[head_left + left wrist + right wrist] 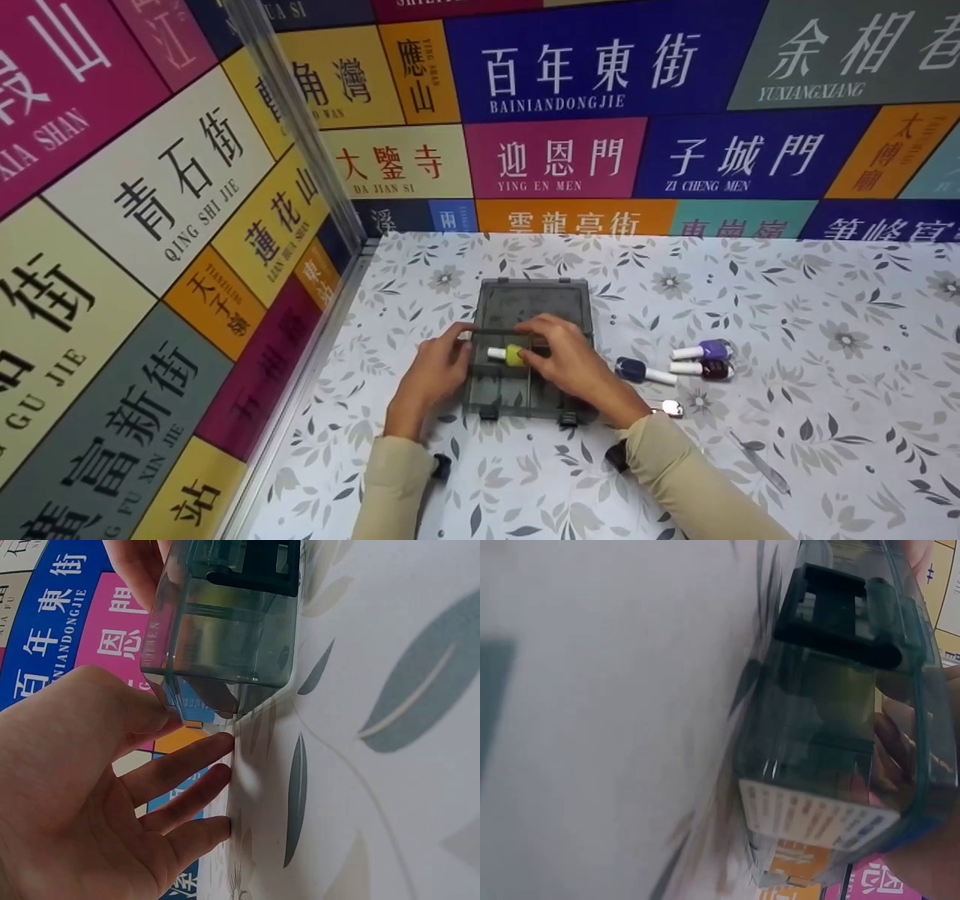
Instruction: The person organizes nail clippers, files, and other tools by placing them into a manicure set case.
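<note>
**Yellow-green bottle (508,354) lies in the case (498,389), right hand (568,361) at its end**

Nearest on the bench (885,431), a slender tool (763,466) lies to the right, with a nail clipper (670,408) beyond it, just beside the right sleeve (686,469); a careless sweep of that arm could knock the clipper. Next come the case's latches (568,418). The left hand (437,365) is at the left wall, thumb by it, other fingers spread and nearly straight, gripping nothing; with so light a brace, a push could slide the case. The right hand bends over the compartments, one digit touching the yellow-green bottle's coloured end; whether another closes on it, I cannot tell. That bottle lies sideways in the far-left compartment, white cap leftward, and might catch on a divider if nudged askew. To the right, the dark blue bottle (643,370), dark red bottle (703,369) and purple bottle (703,350) could roll if brushed. Farther off, the lid (536,300) lies folded back before the lettered wall (555,157).
</note>
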Available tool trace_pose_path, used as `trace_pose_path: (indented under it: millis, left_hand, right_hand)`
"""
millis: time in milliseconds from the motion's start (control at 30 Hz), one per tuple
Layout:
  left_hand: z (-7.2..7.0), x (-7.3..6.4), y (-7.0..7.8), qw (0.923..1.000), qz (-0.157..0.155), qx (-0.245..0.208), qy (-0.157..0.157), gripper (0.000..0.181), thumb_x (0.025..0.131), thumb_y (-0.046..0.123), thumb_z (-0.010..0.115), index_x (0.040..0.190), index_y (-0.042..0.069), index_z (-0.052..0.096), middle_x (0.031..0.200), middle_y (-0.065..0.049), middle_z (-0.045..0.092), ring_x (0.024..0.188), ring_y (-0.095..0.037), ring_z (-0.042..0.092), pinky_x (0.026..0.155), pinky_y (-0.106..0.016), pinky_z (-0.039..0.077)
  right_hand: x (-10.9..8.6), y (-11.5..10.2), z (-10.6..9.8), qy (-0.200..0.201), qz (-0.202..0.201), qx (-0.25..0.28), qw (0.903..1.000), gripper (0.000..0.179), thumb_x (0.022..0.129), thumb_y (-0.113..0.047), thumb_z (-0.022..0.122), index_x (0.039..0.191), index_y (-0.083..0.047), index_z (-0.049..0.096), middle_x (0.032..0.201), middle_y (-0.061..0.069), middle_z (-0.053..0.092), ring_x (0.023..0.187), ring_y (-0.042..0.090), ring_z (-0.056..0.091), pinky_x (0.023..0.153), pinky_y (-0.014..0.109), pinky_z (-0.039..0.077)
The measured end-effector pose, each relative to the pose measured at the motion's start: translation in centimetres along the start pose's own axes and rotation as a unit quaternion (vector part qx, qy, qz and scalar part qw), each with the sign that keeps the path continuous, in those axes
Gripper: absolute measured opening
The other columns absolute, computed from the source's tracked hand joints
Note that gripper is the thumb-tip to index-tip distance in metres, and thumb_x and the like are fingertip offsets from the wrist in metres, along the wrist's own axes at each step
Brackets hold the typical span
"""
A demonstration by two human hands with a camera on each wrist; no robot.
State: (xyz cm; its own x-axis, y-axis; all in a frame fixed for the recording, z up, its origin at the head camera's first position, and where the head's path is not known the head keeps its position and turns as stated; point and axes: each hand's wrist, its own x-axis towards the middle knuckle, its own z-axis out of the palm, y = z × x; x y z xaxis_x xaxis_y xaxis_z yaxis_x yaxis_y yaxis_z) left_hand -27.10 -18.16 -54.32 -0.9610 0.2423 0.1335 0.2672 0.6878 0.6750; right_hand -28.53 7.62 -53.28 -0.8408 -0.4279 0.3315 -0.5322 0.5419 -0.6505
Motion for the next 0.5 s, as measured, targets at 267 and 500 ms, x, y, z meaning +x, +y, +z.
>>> trace_pose_path:
  millis: [267,500]
  left_hand:
    - [0.0,0.0,-0.1,1.0,0.004,0.008,0.002,0.034,0.114,0.02,0.053,0.147,0.02,0.062,0.129,-0.015,0.079,0.123,-0.027,0.076,0.103,-0.05,0.059]
    - [0.1,0.0,-0.1,0.9999,0.014,0.003,0.006,0.034,0.114,0.019,0.053,0.146,0.016,0.063,0.129,-0.018,0.078,0.123,-0.028,0.076,0.103,-0.05,0.06]
  right_hand:
    - [-0.8,0.1,-0.9,-0.005,-0.011,0.001,0.9999,0.037,0.095,-0.008,0.083,0.131,-0.003,0.075,0.124,0.015,0.075,0.114,0.036,0.074,0.098,0.05,0.061]
    - [-2.3,-0.4,-2.2,-0.021,-0.013,-0.025,0.9994,0.037,0.097,-0.012,0.082,0.133,-0.008,0.075,0.124,0.012,0.074,0.109,0.035,0.074,0.092,0.049,0.062]
